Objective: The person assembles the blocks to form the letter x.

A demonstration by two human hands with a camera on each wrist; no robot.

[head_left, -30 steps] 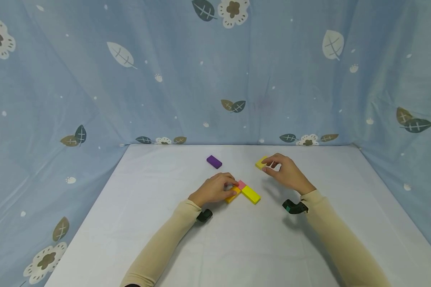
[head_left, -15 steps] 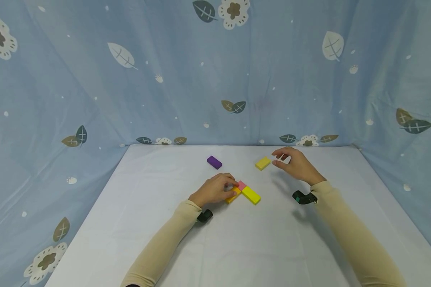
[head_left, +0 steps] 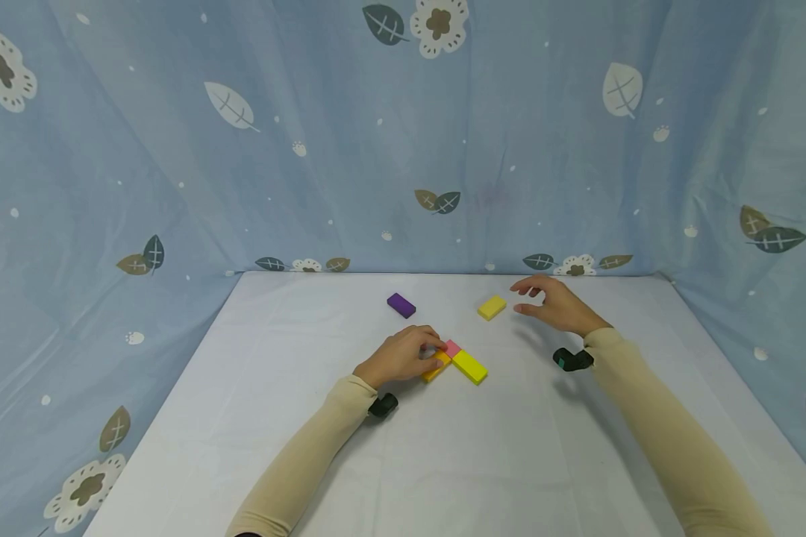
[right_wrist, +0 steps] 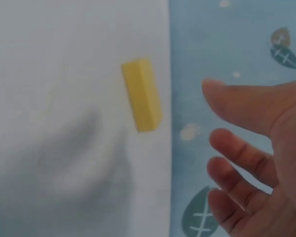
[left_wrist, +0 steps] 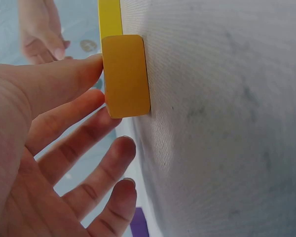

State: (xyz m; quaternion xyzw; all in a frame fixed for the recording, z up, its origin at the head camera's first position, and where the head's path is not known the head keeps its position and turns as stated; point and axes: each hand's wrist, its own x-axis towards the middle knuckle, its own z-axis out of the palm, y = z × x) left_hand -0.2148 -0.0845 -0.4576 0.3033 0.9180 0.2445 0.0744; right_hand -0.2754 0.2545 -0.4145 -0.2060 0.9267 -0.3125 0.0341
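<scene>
My left hand (head_left: 403, 354) holds an orange block (head_left: 436, 368) on the white table, thumb and fingertips at its edges. In the left wrist view the orange block (left_wrist: 126, 76) shows one end, and a yellow block (left_wrist: 110, 19) lies beyond it. The head view has a pink block (head_left: 452, 348), partly covered by the fingers, between the orange one and a bright yellow block (head_left: 470, 367). My right hand (head_left: 556, 304) hovers with parted, bent fingers just right of a paler yellow block (head_left: 492, 307), apart from it and holding nothing.
A purple block (head_left: 401, 304) lies toward the back of the white table (head_left: 497, 462), left of the paler yellow block. Behind the table's far edge hangs a blue patterned curtain (head_left: 349, 149), which also covers both sides.
My right hand has drawn away from the paler yellow block, to the right and slightly back, leaving it on the table. The left hand stays at the orange block.
</scene>
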